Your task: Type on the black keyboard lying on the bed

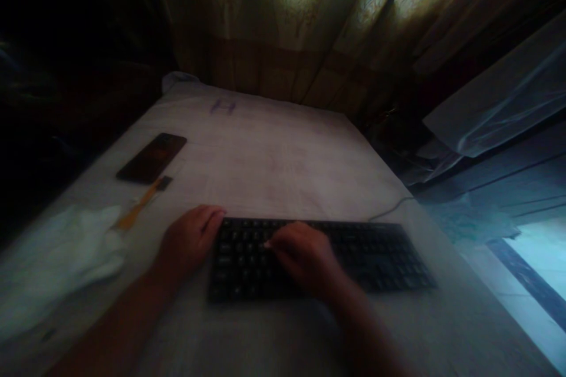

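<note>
A black keyboard (375, 253) lies on a white-covered table (274, 159) in dim light. My left hand (190, 238) grips the keyboard's left end, fingers curled over its far corner. My right hand (303, 256) rests on the keys left of the middle, fingers bent and pinched toward a key; I cannot make out anything between the fingertips. A thin cable (389, 209) runs from the keyboard's back edge toward the right.
A dark phone (152, 157) lies at the table's left, with a small yellow-handled tool (139, 206) just in front of it. A crumpled white cloth (62, 253) sits near the left edge. Curtains (309, 12) hang behind; plastic sheeting (499, 100) is at the right.
</note>
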`<move>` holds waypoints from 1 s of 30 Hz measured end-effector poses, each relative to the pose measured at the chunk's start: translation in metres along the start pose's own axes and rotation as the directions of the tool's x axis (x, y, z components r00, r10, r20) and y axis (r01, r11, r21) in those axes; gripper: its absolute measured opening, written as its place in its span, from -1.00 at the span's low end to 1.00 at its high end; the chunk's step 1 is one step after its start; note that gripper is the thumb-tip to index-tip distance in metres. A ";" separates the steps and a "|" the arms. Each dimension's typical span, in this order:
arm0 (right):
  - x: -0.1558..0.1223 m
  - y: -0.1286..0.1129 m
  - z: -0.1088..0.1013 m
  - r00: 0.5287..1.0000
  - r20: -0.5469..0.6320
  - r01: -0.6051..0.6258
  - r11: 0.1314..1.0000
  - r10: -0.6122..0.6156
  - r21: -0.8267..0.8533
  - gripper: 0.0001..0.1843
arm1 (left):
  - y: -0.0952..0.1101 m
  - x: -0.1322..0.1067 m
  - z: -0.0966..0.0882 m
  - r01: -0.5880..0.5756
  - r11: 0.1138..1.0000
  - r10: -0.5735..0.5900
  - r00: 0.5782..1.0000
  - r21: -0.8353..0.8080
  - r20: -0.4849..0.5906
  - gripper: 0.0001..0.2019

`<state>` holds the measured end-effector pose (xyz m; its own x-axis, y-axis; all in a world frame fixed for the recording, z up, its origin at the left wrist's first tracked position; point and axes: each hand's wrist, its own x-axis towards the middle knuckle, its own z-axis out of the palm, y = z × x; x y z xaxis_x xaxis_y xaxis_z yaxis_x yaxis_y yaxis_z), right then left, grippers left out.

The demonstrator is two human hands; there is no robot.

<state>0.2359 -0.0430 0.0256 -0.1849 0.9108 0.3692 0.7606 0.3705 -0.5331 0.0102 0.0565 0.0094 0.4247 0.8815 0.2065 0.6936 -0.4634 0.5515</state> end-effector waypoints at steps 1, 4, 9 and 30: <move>0.000 0.000 -0.001 1.000 0.013 -0.007 1.000 0.007 -0.003 -0.88 | 0.000 0.000 0.000 -0.001 1.000 0.001 1.000 0.001 -0.002 -0.56; 0.000 0.001 -0.004 0.998 0.049 -0.036 0.999 0.037 -0.007 -0.86 | -0.002 0.000 0.001 -0.009 1.000 0.009 1.000 -0.002 0.000 -0.58; -0.001 0.004 -0.013 0.994 0.083 -0.063 0.998 0.065 -0.027 -0.85 | -0.003 0.000 0.001 -0.018 1.000 0.018 1.000 -0.003 -0.001 -0.57; -0.002 0.001 -0.013 0.992 0.114 -0.059 0.998 0.061 -0.019 -0.85 | -0.002 0.000 -0.001 0.000 1.000 -0.001 1.000 0.019 0.022 -0.57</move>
<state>0.2451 -0.0470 0.0344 -0.2084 0.9464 0.2467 0.7819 0.3127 -0.5392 0.0082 0.0579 0.0092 0.4367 0.8796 0.1886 0.7044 -0.4647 0.5365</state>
